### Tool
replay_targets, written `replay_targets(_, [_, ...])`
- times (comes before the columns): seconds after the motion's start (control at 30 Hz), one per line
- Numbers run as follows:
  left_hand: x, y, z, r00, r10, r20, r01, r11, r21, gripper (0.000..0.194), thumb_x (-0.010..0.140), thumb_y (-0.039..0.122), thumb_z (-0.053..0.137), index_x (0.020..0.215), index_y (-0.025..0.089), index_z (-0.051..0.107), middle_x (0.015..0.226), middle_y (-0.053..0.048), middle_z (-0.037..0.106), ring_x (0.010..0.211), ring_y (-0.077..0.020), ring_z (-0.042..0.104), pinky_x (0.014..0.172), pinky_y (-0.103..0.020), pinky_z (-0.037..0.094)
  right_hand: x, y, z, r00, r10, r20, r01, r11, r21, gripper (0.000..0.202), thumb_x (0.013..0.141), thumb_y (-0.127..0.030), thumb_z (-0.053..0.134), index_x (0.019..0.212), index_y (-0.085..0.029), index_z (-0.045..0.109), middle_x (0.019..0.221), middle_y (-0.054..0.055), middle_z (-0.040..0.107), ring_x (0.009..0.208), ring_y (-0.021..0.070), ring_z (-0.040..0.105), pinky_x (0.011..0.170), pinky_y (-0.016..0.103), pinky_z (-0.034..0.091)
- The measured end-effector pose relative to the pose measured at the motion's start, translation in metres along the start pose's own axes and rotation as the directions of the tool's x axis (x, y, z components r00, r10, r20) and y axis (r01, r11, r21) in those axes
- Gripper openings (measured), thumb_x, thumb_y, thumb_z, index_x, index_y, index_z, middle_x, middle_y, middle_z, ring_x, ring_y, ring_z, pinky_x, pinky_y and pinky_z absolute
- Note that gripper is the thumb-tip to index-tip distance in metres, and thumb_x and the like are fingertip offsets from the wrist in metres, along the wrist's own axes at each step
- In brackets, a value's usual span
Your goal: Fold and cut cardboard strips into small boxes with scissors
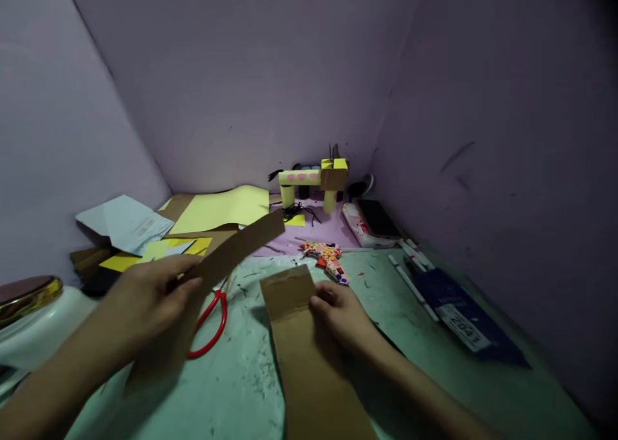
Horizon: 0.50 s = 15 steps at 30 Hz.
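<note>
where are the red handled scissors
In the head view, left of centre: the red-handled scissors lie on the green surface, partly hidden by the cardboard strip in the left hand.

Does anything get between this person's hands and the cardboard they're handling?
Nothing visible does. The left hand directly grips the cardboard strip, and the right hand holds the other cardboard piece by its edge. The red-handled scissors lie partly behind the strip, not between hand and cardboard.

Cardboard strips point(245, 248) point(302, 350) in both hands point(149, 298) point(345, 314)
</note>
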<state>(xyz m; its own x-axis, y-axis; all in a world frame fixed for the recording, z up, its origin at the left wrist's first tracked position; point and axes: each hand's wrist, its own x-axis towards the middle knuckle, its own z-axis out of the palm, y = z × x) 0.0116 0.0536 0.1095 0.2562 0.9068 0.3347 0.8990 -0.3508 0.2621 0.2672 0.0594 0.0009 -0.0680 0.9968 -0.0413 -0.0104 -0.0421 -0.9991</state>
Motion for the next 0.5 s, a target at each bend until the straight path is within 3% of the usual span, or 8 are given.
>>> replay_targets(0.1, [-0.015,0.006,-0.010,0.971,0.162,-0.177,-0.134,0.978,0.160,0.034,0.076,0.025,0.042,0.103,0.033,0.062,0.102,0.001,0.067,0.077,-0.0225,0.065,0.062,-0.034,0.049,0.026,0.005,0.016,0.999,-0.020,0.029,0.020,1.000,0.014,0.015,0.061,-0.014,0.054,0.063,-0.020,0.067,0.062,0.001,0.069,0.065,0.0212,0.064,0.061,0.032,0.050])
replay_targets(0.17, [-0.029,0.008,-0.002,0.957,0.264,-0.120,-0.243,0.957,0.159,0.043,0.077,0.024,0.045,0.116,0.040,0.053,0.114,0.002,0.061,0.088,-0.0231,0.064,0.068,-0.035,0.050,0.034,0.009,0.015,0.998,-0.057,-0.021,0.058,0.998,0.021,0.017,0.061,-0.015,0.057,0.071,-0.021,0.069,0.071,0.002,0.071,0.076,0.0232,0.065,0.070,0.035,0.050])
replay_targets(0.3, [-0.058,0.007,0.024,0.961,0.241,-0.134,-0.217,0.961,0.168,0.053,0.081,0.019,0.037,0.129,0.042,0.039,0.122,-0.003,0.057,0.098,-0.0244,0.062,0.067,-0.036,0.051,0.025,0.007,-0.012,0.980,-0.081,-0.184,0.094,0.994,0.062,0.030,0.078,-0.035,0.050,0.097,-0.018,0.065,0.095,0.011,0.070,0.088,0.0252,0.064,0.079,0.042,0.049])
replay_targets(0.37, [-0.068,0.010,0.033,0.963,0.241,-0.118,-0.213,0.954,0.209,0.055,0.082,0.019,0.036,0.132,0.042,0.036,0.121,-0.004,0.058,0.095,-0.0242,0.064,0.062,-0.034,0.053,0.011,-0.004,-0.029,0.976,-0.099,-0.195,0.116,0.990,0.082,0.042,0.084,-0.048,0.041,0.106,-0.018,0.062,0.103,0.014,0.068,0.094,0.0259,0.063,0.084,0.044,0.047])
replay_targets(0.4, [-0.071,0.013,0.036,0.962,0.254,-0.099,-0.227,0.947,0.227,0.057,0.082,0.018,0.037,0.134,0.042,0.034,0.120,-0.005,0.059,0.093,-0.0242,0.065,0.059,-0.033,0.053,0.003,-0.012,-0.035,0.975,-0.136,-0.174,0.153,0.984,0.089,0.046,0.085,-0.053,0.041,0.109,-0.020,0.061,0.109,0.013,0.066,0.102,0.0257,0.060,0.091,0.044,0.044])
replay_targets(0.43, [-0.074,0.018,0.040,0.959,0.273,-0.080,-0.248,0.939,0.238,0.060,0.082,0.018,0.037,0.136,0.042,0.031,0.119,-0.006,0.060,0.091,-0.0241,0.065,0.057,-0.032,0.053,-0.005,-0.021,-0.039,0.969,-0.237,-0.068,0.242,0.967,0.074,0.050,0.084,-0.057,0.041,0.117,-0.022,0.057,0.121,0.012,0.060,0.114,0.0262,0.053,0.097,0.045,0.038])
replay_targets(0.5, [-0.077,0.030,0.047,0.948,0.313,-0.054,-0.292,0.925,0.242,0.066,0.080,0.014,0.038,0.140,0.039,0.023,0.118,-0.009,0.061,0.089,-0.0244,0.066,0.055,-0.031,0.054,-0.018,-0.037,-0.040,0.910,-0.327,0.256,0.357,0.931,-0.080,0.069,0.074,-0.061,0.055,0.133,-0.028,0.043,0.143,0.008,0.040,0.130,0.0290,0.035,0.105,0.047,0.028])
